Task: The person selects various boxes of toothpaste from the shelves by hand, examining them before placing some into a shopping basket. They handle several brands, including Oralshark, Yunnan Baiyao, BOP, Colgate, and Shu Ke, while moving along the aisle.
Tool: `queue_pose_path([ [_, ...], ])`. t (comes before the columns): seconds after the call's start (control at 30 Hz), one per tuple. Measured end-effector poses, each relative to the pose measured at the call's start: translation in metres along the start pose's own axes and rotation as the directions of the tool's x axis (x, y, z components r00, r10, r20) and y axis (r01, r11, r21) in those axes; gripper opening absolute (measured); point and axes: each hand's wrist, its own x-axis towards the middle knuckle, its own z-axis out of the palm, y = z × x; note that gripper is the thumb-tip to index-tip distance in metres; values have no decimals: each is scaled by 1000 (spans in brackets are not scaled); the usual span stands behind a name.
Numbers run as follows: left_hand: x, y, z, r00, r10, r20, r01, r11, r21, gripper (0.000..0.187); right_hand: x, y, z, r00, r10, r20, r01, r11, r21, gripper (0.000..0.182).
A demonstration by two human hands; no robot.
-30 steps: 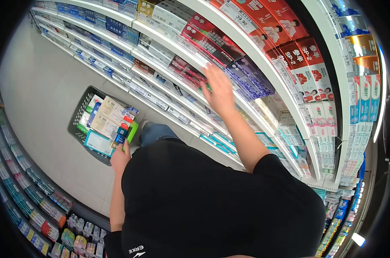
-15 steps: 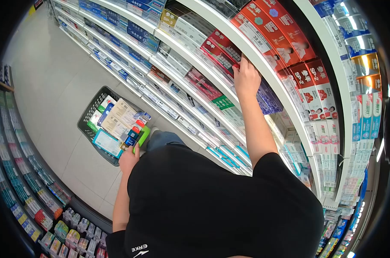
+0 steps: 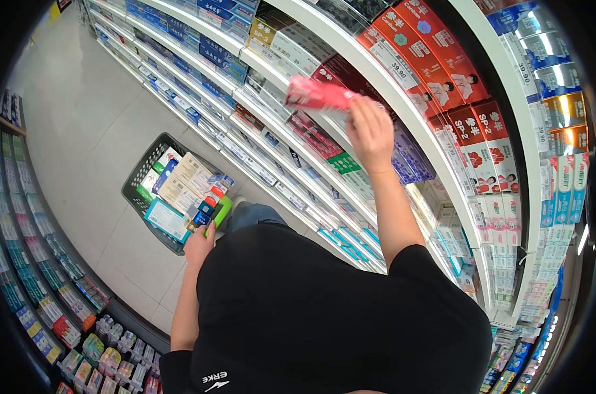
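My right hand (image 3: 371,134) is closed on one end of a red toothpaste box (image 3: 318,95), which is smeared by motion. Held out in front of the shelf, the box points left from my fingers. Dark red boxes (image 3: 350,72) stand on the shelf just behind it, with purple boxes (image 3: 413,154) to the right of my wrist. Low on the left, my left hand (image 3: 199,244) is wrapped round the bright green handle (image 3: 223,211) of a dark shopping basket (image 3: 132,190). Cartons (image 3: 183,184), a light-blue box (image 3: 167,220) and red-capped items (image 3: 212,196) fill the basket.
Tiered white shelves (image 3: 377,69) of boxed goods rise in front and to the right, with orange-red boxes (image 3: 423,49) higher up. Another shelf unit (image 3: 22,243) lines the left side, its near end holding hanging packs (image 3: 107,361). Between them runs a tiled floor (image 3: 81,144).
My right hand has come out from the shelf, pulling a red toothpaste box out to the left. My left hand stays at the basket. The view has shifted slightly.
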Motion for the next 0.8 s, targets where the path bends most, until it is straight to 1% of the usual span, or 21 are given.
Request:
queue_pose_path([
  [0.03, 3, -2, -5, 989, 134, -61, -139, 986, -88, 48, 1, -6, -1, 998, -64, 7, 63, 994, 84, 48],
  [0.07, 6, -6, -10, 957, 260, -130, -280, 946, -166, 51, -4, -14, 6, 995, -100, 19, 94, 977, 193, 46],
  [0.1, 8, -6, -15, 904, 374, -206, -416, 879, -232, 57, -3, -32, 4, 993, -101, 57, 77, 943, 325, 42],
  [0.13, 4, 5, -30, 901, 404, -156, -430, 788, -440, 63, 2, -49, 2, 983, -164, 83, 112, 894, 433, 38],
  [0.17, -5, 25, -53, 892, 437, -114, -406, 663, -629, 70, -4, -67, 1, 969, -212, 129, 126, 867, 482, 34],
  [0.2, -11, 41, -71, 877, 473, -85, -350, 508, -787, 79, -8, -86, 3, 961, -238, 139, 120, 816, 565, 33],
  [0.23, -16, 50, -78, 853, 512, -102, -304, 328, -894, 86, -7, -103, 5, 957, -258, 134, 108, 743, 660, 37],
  [0.27, -20, 58, -84, 829, 544, -131, -240, 135, -961, 92, -11, -119, 6, 948, -281, 151, 104, 718, 688, 37],
  [0.3, -23, 66, -93, 790, 599, -130, -180, 24, -983, 92, -13, -136, 6, 947, -280, 158, 86, 693, 716, 38],
  [0.4, -26, 53, -106, 866, 499, 24, -123, 260, -958, 90, -16, -157, 11, 938, -294, 183, 43, 624, 780, 42],
  [0.43, -27, 49, -107, 901, 431, 50, -64, 246, -967, 79, -18, -165, 16, 932, -308, 193, 26, 587, 809, 43],
  [0.47, -31, 47, -107, 917, 397, 39, -69, 254, -965, 70, -21, -172, 24, 932, -302, 198, 9, 568, 823, 48],
  [0.5, -29, 33, -104, 934, 353, 55, -61, 309, -949, 59, -22, -176, 32, 928, -307, 212, -12, 545, 839, 49],
  [0.53, -34, 29, -110, 953, 295, 68, -20, 285, -958, 51, -21, -178, 34, 925, -310, 219, -28, 520, 854, 49],
  [0.6, -32, 3, -115, 983, 179, 50, -8, 308, -951, 38, -26, -171, 27, 890, -279, 360, -130, 602, 788, 46],
  [0.63, -30, -12, -114, 998, 64, 24, 1, 339, -941, 33, -36, -167, 28, 857, -263, 444, -194, 633, 750, 45],
  [0.67, -27, -35, -112, 996, -71, 45, 66, 338, -939, 33, -47, -161, 31, 819, -240, 521, -249, 669, 700, 43],
  [0.73, -22, -70, -104, 970, -238, -43, 53, 383, -922, 35, -68, -148, 33, 767, -232, 599, -298, 697, 652, 42],
  [0.8, -18, -91, -97, 905, -398, -149, 77, 497, -864, 41, -95, -138, 31, 725, -207, 657, -327, 736, 593, 40],
])
